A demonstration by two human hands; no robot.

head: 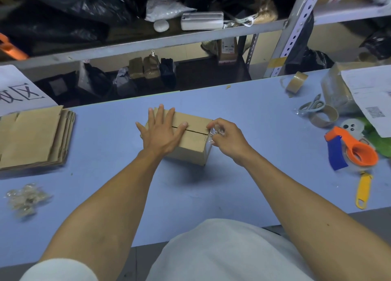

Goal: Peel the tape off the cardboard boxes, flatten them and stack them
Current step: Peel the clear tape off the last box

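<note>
A person in a white top leaned over a long pale blue desk [243, 103], both bare forearms reaching forward. The right hand [227, 139] was the grip: its thumb and curled fingers pinched a strip of clear, crinkled packing tape [211, 138] at the right end of a small closed brown cardboard box [190, 142]. The tape clung to that end face, just beneath the grip. Immediately left of the grip, the left hand [161, 130] lay flat with fingers spread, pressing down on the box top. A dark seam between the two top flaps ran from under that palm to the grip. The box sat on the desk, near its middle.

Far left of the grip and nearer the viewer lay a loose heap of crumpled clear tape scraps [25, 198]. Beyond it, a stack of flattened brown cardboard boxes [33, 139] rested at the desk's left edge. Well right of the grip lay an orange and blue tape dispenser with a yellow handle [353, 153]. Farther back on that side were a brown cardboard tape core [323, 116], grey-handled scissors [312, 107] and a roll of brown tape [296, 81]. Behind the desk stood grey metal shelving [148, 42] holding dark bags and parcels.
</note>
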